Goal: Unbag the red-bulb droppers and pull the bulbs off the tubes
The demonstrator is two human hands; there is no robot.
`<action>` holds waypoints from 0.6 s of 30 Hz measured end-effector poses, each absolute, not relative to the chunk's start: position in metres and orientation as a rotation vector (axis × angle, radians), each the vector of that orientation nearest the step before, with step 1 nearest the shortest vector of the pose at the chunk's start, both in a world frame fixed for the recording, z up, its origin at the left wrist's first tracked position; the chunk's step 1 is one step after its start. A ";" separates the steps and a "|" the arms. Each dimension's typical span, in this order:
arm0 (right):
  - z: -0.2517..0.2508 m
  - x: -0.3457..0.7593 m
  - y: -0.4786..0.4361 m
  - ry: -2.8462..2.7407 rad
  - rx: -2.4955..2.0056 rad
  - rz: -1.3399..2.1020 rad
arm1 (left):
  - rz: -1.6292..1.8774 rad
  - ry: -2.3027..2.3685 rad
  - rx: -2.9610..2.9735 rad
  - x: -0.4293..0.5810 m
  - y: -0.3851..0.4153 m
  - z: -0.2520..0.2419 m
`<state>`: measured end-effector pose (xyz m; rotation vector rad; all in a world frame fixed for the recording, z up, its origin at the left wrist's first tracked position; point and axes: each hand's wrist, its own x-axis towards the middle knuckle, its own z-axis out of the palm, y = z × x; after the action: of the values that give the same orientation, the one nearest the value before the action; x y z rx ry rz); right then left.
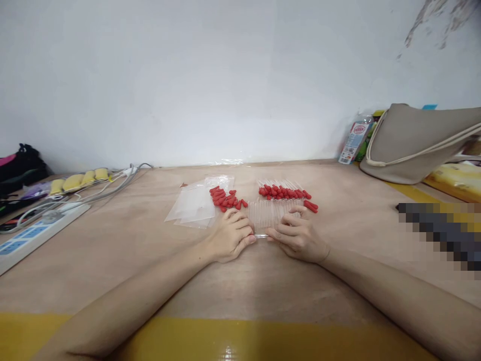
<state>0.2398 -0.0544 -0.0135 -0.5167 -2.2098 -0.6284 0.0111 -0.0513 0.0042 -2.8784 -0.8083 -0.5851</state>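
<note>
A row of thin clear tubes (262,213) lies side by side on the table between my hands. My left hand (233,235) is closed at the left end of the row, with thumb and forefinger together at a clear crosswise strip (260,235) along the near edge. At the right end, my right hand (296,234) curls its fingers over the tubes and also touches that strip. Just beyond the row lie red rubber bulbs (280,192) on more clear tubes, with a couple of loose red bulbs (311,206) beside them. My fingers hide both ends of the row.
Another heap of red bulbs (224,199) rests partly on clear plastic bags (193,203) at the left. Farther left are a power strip (45,225) and cables. A bottle (354,139) and a grey bag (417,143) stand against the wall at the right.
</note>
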 end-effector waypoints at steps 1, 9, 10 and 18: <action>-0.014 0.240 -0.055 -2.206 -0.511 -0.635 | -0.582 -0.806 -2.881 0.011 -0.052 0.004; -0.014 0.250 -0.056 -2.205 -0.492 -0.629 | -0.581 -0.793 -2.844 0.005 -0.056 0.005; -0.014 0.254 -0.055 -2.181 -0.547 -0.613 | -0.603 -0.839 -2.823 0.001 -0.055 0.007; -0.015 0.273 -0.027 -1.855 -1.196 -0.428 | -0.951 -1.488 -2.576 -0.026 -0.017 0.049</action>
<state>0.2732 -0.0268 -0.0151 -1.1961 -1.8546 -0.4284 -0.0257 -0.0166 0.0493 -2.5763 -1.4881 -0.9513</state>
